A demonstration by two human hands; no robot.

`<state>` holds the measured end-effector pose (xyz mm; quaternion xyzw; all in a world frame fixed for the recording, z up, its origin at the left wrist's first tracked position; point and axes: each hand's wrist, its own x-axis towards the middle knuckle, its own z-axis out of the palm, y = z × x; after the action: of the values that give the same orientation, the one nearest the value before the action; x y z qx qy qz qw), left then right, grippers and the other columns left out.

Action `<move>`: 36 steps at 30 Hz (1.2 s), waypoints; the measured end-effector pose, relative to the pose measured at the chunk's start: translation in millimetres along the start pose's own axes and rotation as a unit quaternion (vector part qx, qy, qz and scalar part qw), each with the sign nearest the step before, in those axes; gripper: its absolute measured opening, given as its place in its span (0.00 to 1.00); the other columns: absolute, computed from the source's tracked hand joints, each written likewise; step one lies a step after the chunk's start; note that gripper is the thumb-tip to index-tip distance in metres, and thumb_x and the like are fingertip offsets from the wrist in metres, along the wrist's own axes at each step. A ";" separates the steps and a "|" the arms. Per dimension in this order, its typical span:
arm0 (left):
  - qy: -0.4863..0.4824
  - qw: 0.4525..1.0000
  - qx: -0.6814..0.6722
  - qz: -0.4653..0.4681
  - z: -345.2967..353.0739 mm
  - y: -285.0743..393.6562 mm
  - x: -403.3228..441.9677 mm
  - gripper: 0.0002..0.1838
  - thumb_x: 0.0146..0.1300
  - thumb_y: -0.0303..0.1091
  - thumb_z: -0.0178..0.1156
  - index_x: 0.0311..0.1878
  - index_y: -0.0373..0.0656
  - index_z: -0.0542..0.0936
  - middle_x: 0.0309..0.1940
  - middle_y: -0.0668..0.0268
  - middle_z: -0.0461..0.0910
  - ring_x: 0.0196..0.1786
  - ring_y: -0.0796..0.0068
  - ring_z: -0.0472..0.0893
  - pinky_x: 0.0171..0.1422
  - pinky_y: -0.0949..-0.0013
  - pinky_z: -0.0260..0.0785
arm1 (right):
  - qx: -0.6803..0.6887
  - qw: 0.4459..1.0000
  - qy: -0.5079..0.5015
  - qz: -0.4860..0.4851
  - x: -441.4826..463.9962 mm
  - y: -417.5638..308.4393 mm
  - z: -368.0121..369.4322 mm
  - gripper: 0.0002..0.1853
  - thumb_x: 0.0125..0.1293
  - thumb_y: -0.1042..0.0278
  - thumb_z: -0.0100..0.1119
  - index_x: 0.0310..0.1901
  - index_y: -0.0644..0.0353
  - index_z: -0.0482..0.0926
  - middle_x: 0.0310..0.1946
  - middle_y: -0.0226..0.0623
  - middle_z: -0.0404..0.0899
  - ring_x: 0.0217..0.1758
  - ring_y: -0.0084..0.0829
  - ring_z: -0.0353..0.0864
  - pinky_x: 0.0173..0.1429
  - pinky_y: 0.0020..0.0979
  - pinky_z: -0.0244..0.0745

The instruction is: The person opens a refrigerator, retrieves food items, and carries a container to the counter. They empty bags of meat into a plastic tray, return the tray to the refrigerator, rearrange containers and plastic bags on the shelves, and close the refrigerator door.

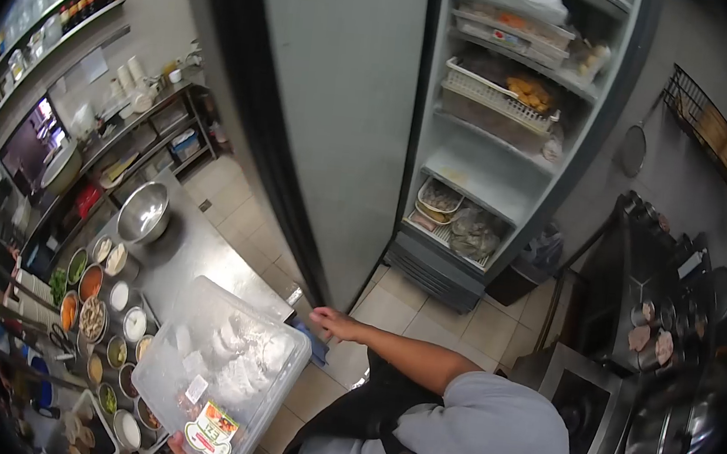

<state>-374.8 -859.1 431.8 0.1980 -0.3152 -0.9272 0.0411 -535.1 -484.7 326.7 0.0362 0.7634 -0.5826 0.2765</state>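
My left hand (181, 453) grips the near edge of a translucent plastic box (264, 399), mostly hidden beneath it. White wrapped or frosted pieces show through the lid, and a colourful label (212, 431) is stuck near the close end. The box is tilted beside the steel counter. My right hand (334, 323) reaches out past the box, thumb apart from loosely bent fingers, with nothing visible in it. It appears by the lower corner of the swung-open fridge door (339, 120); whether they touch, I cannot tell.
The open fridge (473, 181) holds baskets and bags on its shelves. A steel bowl (144, 212) stands on the counter (204, 251), near several small ingredient tubs (92, 319). Right of the fridge are a bin (520, 281) and a cooking station (575, 396).
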 end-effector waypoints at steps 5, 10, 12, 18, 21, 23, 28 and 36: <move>-0.052 0.998 0.011 -0.044 23.7 -4.1 6.0 0.43 0.50 0.51 0.56 0.69 0.38 0.60 0.59 0.49 0.70 0.57 0.51 0.74 0.62 0.51 0.68 | 0.367 0.882 -0.270 -0.121 -39.7 -22.1 -1.5 0.50 0.63 0.21 0.32 0.72 0.58 0.52 0.64 0.42 0.67 0.58 0.34 0.76 0.47 0.39 0.78; -0.149 0.981 0.004 -0.124 52.1 -24.3 23.2 0.43 0.50 0.50 0.56 0.69 0.37 0.60 0.58 0.49 0.71 0.56 0.50 0.75 0.62 0.51 0.69 | 0.352 0.886 -0.233 -0.194 -142.2 -45.4 -18.6 0.41 0.68 0.34 0.44 0.73 0.53 0.49 0.58 0.42 0.71 0.51 0.34 0.81 0.32 0.34 0.83; -0.200 0.965 -0.005 -0.170 69.7 -36.4 34.2 0.43 0.50 0.50 0.56 0.69 0.37 0.60 0.58 0.49 0.71 0.56 0.50 0.75 0.62 0.51 0.69 | 0.390 0.876 -0.218 -0.182 -167.8 -41.6 -29.6 0.40 0.68 0.43 0.51 0.73 0.56 0.49 0.57 0.43 0.71 0.48 0.35 0.81 0.30 0.34 0.83; -0.366 0.874 -0.055 -0.315 166.7 -93.0 64.5 0.43 0.50 0.49 0.56 0.68 0.37 0.60 0.57 0.49 0.72 0.55 0.50 0.76 0.61 0.51 0.70 | 0.476 0.821 -0.122 -0.290 -216.6 -24.7 -60.9 0.42 0.68 0.40 0.50 0.72 0.64 0.51 0.65 0.47 0.64 0.66 0.39 0.69 0.65 0.40 0.71; -0.401 0.834 -0.087 -0.370 229.2 -128.3 61.8 0.42 0.50 0.47 0.57 0.68 0.37 0.60 0.55 0.47 0.73 0.54 0.50 0.77 0.59 0.52 0.74 | 0.389 0.842 0.082 -0.364 -229.6 4.5 -107.4 0.44 0.67 0.36 0.47 0.71 0.66 0.52 0.69 0.45 0.59 0.70 0.35 0.63 0.73 0.36 0.58; -0.427 0.809 -0.086 -0.395 265.1 -157.5 69.7 0.42 0.51 0.46 0.56 0.68 0.37 0.61 0.55 0.48 0.73 0.55 0.51 0.78 0.58 0.51 0.74 | 0.242 0.800 0.332 -0.437 -218.9 23.5 -156.0 0.40 0.68 0.43 0.51 0.70 0.65 0.53 0.63 0.43 0.64 0.64 0.32 0.67 0.67 0.33 0.63; -0.423 0.740 -0.006 -0.523 377.4 -224.8 68.5 0.42 0.51 0.48 0.56 0.68 0.36 0.61 0.52 0.47 0.76 0.55 0.50 0.78 0.59 0.48 0.74 | -0.366 0.434 0.736 -0.370 -288.0 13.7 -261.9 0.52 0.53 0.47 0.72 0.69 0.64 0.50 0.67 0.60 0.54 0.71 0.52 0.58 0.73 0.46 0.56; -0.556 0.531 -0.013 -0.639 553.6 -332.8 31.5 0.43 0.65 0.66 0.47 0.68 0.35 0.62 0.58 0.48 0.74 0.57 0.52 0.77 0.64 0.50 0.70 | -0.441 0.311 0.628 -0.561 -427.8 -13.9 -333.1 0.26 0.53 0.53 0.71 0.43 0.54 0.65 0.36 0.42 0.78 0.43 0.42 0.81 0.62 0.67 0.65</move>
<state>-605.1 -285.3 621.3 -0.2090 -0.0515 -0.6331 -0.7435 -305.7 -72.1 593.5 -0.1730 0.6887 0.0230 -0.7037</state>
